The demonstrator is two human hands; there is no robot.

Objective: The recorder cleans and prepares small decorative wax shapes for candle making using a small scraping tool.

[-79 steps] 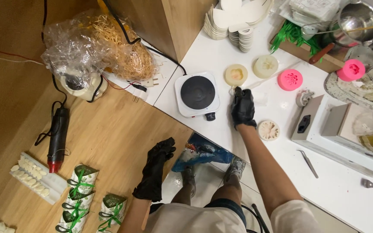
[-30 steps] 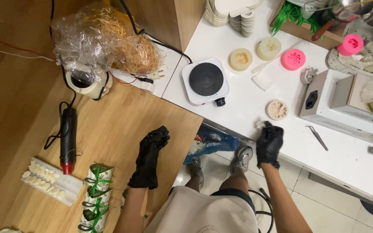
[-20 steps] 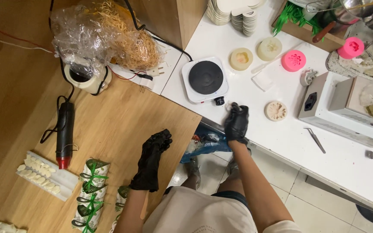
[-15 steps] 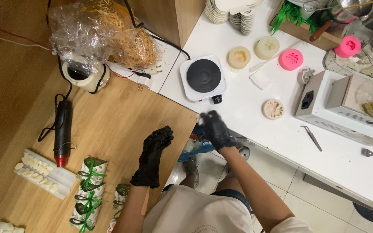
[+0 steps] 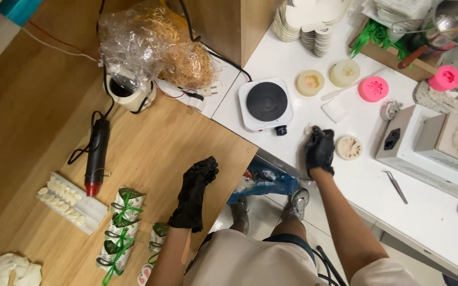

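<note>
My left hand, in a black glove, rests on the wooden table near its right edge, fingers loosely bent and holding nothing. Small packets tied with green ribbon lie just left of it. My right hand, also gloved in black, sits on the white counter with its fingers curled. It lies between the knob of a small white hot plate and a round beige mould. A thin pale loop shows at its fingertips; whether it grips anything is unclear.
A black and red heat gun and a tray of white pieces lie at the left. A plastic bag of straw filler sits behind. The counter holds pink moulds, cream moulds, tweezers, a white box machine and stacked cups.
My right hand dropped from the counter towards my lap by the blue bag, then came back up onto the counter beside the hot plate. My left hand stayed on the wooden table.
</note>
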